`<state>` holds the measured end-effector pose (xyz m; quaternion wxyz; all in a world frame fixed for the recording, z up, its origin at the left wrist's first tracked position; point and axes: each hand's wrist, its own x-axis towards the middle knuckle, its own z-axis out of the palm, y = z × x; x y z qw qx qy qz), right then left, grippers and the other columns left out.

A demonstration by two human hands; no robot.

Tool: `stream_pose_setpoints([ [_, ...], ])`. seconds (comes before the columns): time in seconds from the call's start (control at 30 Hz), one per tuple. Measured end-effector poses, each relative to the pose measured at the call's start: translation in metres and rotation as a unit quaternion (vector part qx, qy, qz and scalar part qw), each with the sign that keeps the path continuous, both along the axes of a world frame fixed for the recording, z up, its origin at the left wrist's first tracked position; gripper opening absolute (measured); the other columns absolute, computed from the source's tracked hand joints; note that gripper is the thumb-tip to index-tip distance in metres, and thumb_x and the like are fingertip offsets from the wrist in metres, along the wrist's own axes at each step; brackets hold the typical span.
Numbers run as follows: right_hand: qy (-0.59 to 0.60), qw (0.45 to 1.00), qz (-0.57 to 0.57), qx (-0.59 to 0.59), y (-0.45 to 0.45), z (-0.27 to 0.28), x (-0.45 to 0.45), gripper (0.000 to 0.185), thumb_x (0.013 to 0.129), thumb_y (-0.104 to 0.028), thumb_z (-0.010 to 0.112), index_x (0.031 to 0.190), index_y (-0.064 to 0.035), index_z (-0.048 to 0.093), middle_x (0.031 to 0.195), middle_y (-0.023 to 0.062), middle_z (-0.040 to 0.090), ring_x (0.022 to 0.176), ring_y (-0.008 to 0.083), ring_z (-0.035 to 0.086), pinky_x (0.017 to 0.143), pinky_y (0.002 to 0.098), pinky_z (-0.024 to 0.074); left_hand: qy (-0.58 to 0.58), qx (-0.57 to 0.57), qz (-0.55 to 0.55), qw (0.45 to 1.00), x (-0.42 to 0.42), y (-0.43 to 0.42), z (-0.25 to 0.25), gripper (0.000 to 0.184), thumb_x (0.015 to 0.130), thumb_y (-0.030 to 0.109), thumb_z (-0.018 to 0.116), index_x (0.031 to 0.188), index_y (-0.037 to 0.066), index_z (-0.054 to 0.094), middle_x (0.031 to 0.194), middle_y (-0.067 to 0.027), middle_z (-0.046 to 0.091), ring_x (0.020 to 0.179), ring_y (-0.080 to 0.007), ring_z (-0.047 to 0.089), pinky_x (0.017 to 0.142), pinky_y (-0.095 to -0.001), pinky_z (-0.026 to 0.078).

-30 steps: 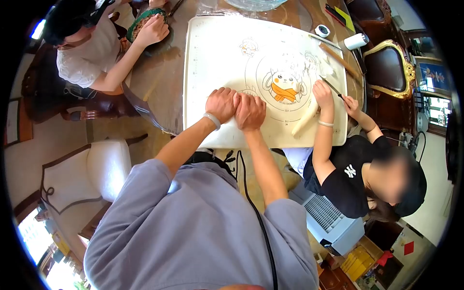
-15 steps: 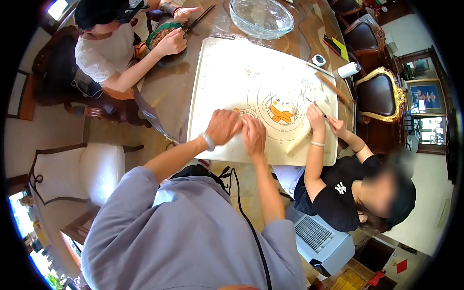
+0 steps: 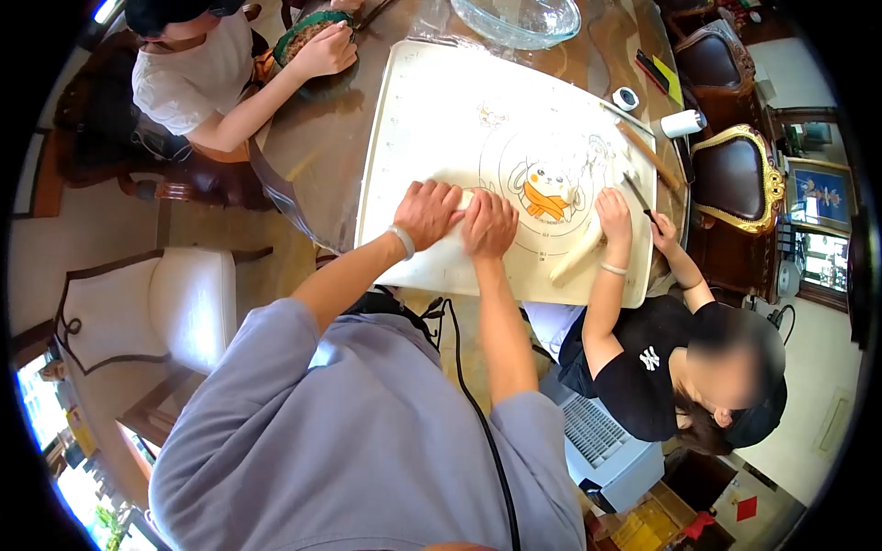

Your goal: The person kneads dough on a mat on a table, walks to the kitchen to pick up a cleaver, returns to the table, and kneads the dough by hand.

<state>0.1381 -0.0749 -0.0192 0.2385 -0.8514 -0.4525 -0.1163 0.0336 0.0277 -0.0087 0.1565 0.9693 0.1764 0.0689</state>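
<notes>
Left hand [image 3: 427, 214] and right hand [image 3: 491, 223] — fingers curled, both grasping the pale dough piece [image 3: 466, 198] — are located above the near edge of the mat [image 3: 427, 110]. Dough strip [image 3: 577, 258]: near right corner. Co-worker's knife [image 3: 637, 195] and rolling pin [image 3: 649, 156]: right edge. Glass bowl [image 3: 519, 20]: beyond the far edge.

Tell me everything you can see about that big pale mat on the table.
The mat is pale, roughly rectangular with rounded corners, and lies flat on the table. Its print shows a cartoon animal in an orange scarf within ringed lines. Near the closest edge, the left hand and right hand hold a doughlike lump over it. A long pale strip lies toward the right. Its material is unclear.
</notes>
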Motion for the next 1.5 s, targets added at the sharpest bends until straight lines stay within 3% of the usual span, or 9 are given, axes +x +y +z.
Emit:
stream_pose_setpoints([
  [0.2,0.122,0.984,-0.009,-0.126,0.021,0.01,0.027,0.031,0.096,-0.024,0.038,0.079,-0.0076,0.057,0.087,0.0083,0.067,0.086,0.0296,0.061,0.08,0.042,0.0438,0.001,-0.013,0.034,0.999,0.021,0.011,-0.004,0.027,0.096,0.036,0.045,0.092,0.01,0.051,0.085,-0.008,0.061,0.084,-0.0273,0.06,0.075,-0.0419,0.047],
  [0.27,0.16,0.983,-0.005,-0.093,0.017,0.013,0.024,0.025,0.096,-0.025,0.041,0.093,-0.0076,0.058,0.096,0.0102,0.067,0.092,0.0304,0.06,0.084,0.044,0.043,0.009,-0.032,0.027,0.999,0.022,0.014,0.0,0.028,0.096,0.036,0.045,0.091,0.009,0.051,0.084,-0.0072,0.061,0.083,-0.0274,0.06,0.075,-0.0422,0.047],
  [0.4,0.117,0.989,0.038,0.079,-0.01,0.019,0.006,0.029,0.094,-0.023,0.046,0.117,-0.0069,0.053,0.123,0.0162,0.055,0.115,0.0334,0.051,0.095,0.0451,0.0374,-0.107,-0.052,-0.014,0.993,-0.007,0.006,-0.006,0.052,0.096,0.046,0.042,0.133,0.01,0.043,0.131,-0.0165,0.049,0.115,-0.032,0.05,0.095,-0.0453,0.04],
  [0.43,0.085,0.987,0.052,0.123,-0.02,0.019,-0.003,0.034,0.094,-0.022,0.046,0.124,-0.0063,0.05,0.131,0.0177,0.051,0.121,0.0345,0.047,0.1,0.0459,0.035,-0.09,-0.081,-0.039,0.992,-0.017,0.003,-0.001,0.07,0.093,0.053,0.042,0.147,0.012,0.026,0.149,-0.0164,0.027,0.133,-0.0352,0.033,0.106,-0.0512,0.028],
  [0.67,0.05,0.998,0.02,-0.032,-0.06,-0.003,-0.039,0.051,0.093,-0.029,0.048,0.138,-0.0066,0.042,0.148,0.0188,0.032,0.136,0.0369,0.029,0.109,0.052,0.0215,-0.041,0.081,-0.096,0.991,-0.041,-0.014,-0.007,0.077,0.086,0.056,0.05,0.146,0.012,0.029,0.15,-0.0129,0.027,0.137,-0.0345,0.026,0.108,-0.0588,0.02],
  [0.8,0.017,1.0,-0.003,0.003,-0.038,-0.005,-0.028,0.048,0.094,-0.031,0.047,0.136,-0.0088,0.045,0.139,0.016,0.04,0.13,0.0334,0.035,0.106,0.0505,0.0245,-0.06,0.101,-0.065,0.991,-0.022,-0.008,-0.005,0.062,0.088,0.045,0.055,0.138,0.012,0.039,0.142,-0.0099,0.039,0.128,-0.0306,0.037,0.101,-0.0531,0.028],
  [1.03,-0.066,0.995,-0.068,0.041,-0.001,-0.016,0.018,0.018,0.089,-0.028,0.052,0.093,-0.0144,0.064,0.092,0.0014,0.06,0.089,0.0233,0.053,0.081,0.0417,0.0375,-0.054,0.098,-0.008,0.994,0.014,0.007,-0.001,0.031,0.093,0.043,0.05,0.107,0.015,0.052,0.107,-0.0034,0.057,0.1,-0.0224,0.053,0.084,-0.0409,0.041],
  [1.17,-0.044,0.994,-0.098,0.015,0.025,-0.008,0.043,0.022,0.091,-0.027,0.05,0.081,-0.0131,0.064,0.076,0.0017,0.062,0.076,0.0241,0.056,0.072,0.0416,0.0393,0.018,0.032,0.029,0.999,0.04,0.021,0.008,0.031,0.097,0.041,0.044,0.097,0.012,0.054,0.098,-0.0073,0.06,0.094,-0.0251,0.058,0.078,-0.0398,0.047],
  [1.5,0.06,0.996,0.0,0.065,-0.022,0.033,-0.004,0.019,0.09,-0.023,0.055,0.077,-0.0101,0.055,0.073,0.004,0.062,0.071,0.0259,0.056,0.069,0.0408,0.0386,-0.088,-0.117,-0.055,0.988,-0.019,0.003,0.03,0.031,0.093,0.033,0.054,0.108,0.006,0.057,0.094,-0.0126,0.059,0.089,-0.0309,0.057,0.078,-0.0416,0.046],
])
